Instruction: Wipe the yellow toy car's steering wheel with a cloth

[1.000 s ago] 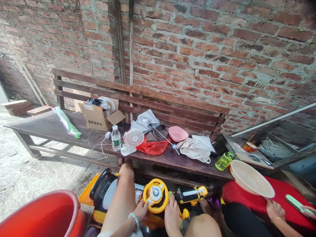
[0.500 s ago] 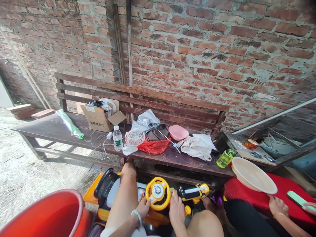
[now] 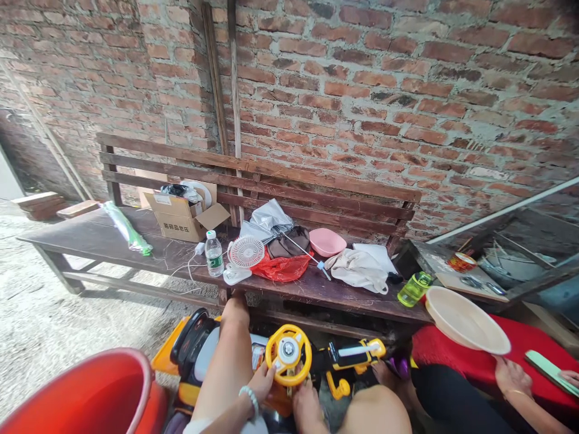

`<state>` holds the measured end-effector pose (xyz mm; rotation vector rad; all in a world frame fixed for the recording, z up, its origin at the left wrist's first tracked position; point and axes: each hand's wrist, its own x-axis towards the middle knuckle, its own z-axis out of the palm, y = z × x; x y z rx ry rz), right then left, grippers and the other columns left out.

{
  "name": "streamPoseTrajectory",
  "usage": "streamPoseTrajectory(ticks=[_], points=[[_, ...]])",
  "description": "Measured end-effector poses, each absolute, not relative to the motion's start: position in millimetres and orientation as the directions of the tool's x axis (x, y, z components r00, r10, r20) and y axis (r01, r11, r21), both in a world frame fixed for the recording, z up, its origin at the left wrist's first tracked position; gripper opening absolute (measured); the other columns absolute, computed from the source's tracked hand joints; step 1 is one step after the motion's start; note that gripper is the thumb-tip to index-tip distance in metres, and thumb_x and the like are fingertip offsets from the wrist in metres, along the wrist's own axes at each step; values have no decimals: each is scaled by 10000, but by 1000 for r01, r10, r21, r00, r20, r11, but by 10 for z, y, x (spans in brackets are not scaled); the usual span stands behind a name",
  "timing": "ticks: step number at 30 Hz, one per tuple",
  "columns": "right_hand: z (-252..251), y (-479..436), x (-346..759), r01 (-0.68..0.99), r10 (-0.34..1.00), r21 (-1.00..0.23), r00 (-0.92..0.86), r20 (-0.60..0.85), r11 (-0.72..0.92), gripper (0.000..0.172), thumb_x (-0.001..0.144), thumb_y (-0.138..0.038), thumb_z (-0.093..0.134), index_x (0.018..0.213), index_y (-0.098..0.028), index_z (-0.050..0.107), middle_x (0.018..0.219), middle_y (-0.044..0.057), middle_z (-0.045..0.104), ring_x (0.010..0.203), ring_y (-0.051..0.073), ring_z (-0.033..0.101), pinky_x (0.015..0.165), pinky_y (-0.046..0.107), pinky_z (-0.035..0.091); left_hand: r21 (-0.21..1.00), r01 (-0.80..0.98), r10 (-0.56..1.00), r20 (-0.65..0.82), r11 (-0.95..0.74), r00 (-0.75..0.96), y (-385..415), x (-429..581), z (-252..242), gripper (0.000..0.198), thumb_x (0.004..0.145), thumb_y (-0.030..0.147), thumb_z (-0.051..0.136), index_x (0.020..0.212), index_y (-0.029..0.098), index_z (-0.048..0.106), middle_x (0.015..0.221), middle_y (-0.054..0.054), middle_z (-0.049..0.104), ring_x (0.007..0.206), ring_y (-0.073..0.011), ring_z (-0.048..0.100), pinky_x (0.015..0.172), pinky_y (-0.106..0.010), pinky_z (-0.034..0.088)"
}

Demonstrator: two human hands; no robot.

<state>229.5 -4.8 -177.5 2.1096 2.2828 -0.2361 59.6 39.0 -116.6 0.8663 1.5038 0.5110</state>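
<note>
A yellow toy steering wheel (image 3: 288,381) with a white and grey hub sits in front of me on a yellow and black ride-on toy (image 3: 192,395), between my legs. My left hand (image 3: 261,386), wearing a beaded bracelet, grips the wheel's lower left rim. Below the lower right rim is my right hand (image 3: 307,402), fingers curled in under the wheel; what they close on is hidden. Right of the wheel lie a yellow and black toy part with a grey bar (image 3: 357,354) and a yellow crank-shaped piece (image 3: 338,387).
A large red tub (image 3: 85,392) stands at left. Along the brick wall, a wooden bench (image 3: 289,289) holds a cardboard box (image 3: 178,220), water bottle (image 3: 214,254), fan (image 3: 245,253) and bags. At right, another person's hand (image 3: 513,375) is by a cream basin (image 3: 468,320).
My right hand has moved down and left, from beside the wheel's right rim to beneath it. The yellow crank-shaped piece now shows more fully. My left hand stays on the rim.
</note>
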Motion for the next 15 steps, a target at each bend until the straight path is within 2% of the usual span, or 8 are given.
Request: streamPoseTrajectory(ticks=[2, 5, 8, 12, 15], points=[[-1766, -53, 2305, 994, 978, -42, -110, -177, 104, 743, 847, 40, 358, 1458, -276, 638, 1468, 59, 662, 1241, 300, 669, 988, 425, 587, 753, 223, 766, -641, 619, 40, 388, 595, -1148, 285, 1052, 330, 378, 1156, 179, 595, 982, -77, 726, 909, -223, 761, 707, -327, 616], [-1659, -45, 2374, 992, 968, -52, -121, -219, 112, 709, 880, 23, 332, 1415, -293, 674, 1429, 52, 690, 1267, 297, 655, 1015, 441, 567, 744, 222, 759, -651, 630, 24, 393, 600, -1096, 241, 1029, 326, 436, 1125, 176, 598, 930, -74, 734, 885, -230, 767, 713, -333, 621], [-1491, 3, 2510, 998, 972, -54, -44, -233, 32, 624, 927, -38, 339, 1360, -286, 714, 1405, 60, 704, 1257, 290, 661, 1031, 431, 553, 740, 228, 755, -655, 632, 31, 404, 603, -1062, 234, 1019, 327, 457, 1135, 176, 592, 932, -80, 748, 868, -234, 776, 703, -333, 619], [-1266, 108, 2742, 986, 982, -69, 145, -117, -154, 614, 956, -154, 358, 1516, -266, 582, 1637, 80, 483, 1179, 305, 694, 983, 420, 573, 735, 220, 747, -663, 641, 38, 419, 612, -1088, 279, 1009, 381, 494, 1189, 188, 584, 944, -65, 758, 878, -233, 781, 711, -327, 613], [-1183, 130, 2776, 983, 982, -85, 155, -107, -164, 628, 954, -190, 376, 1558, -263, 532, 1648, 87, 465, 1170, 326, 700, 963, 422, 579, 716, 221, 731, -682, 663, 15, 426, 630, -1121, 310, 996, 430, 526, 1185, 190, 578, 907, -50, 754, 865, -228, 783, 730, -316, 609]])
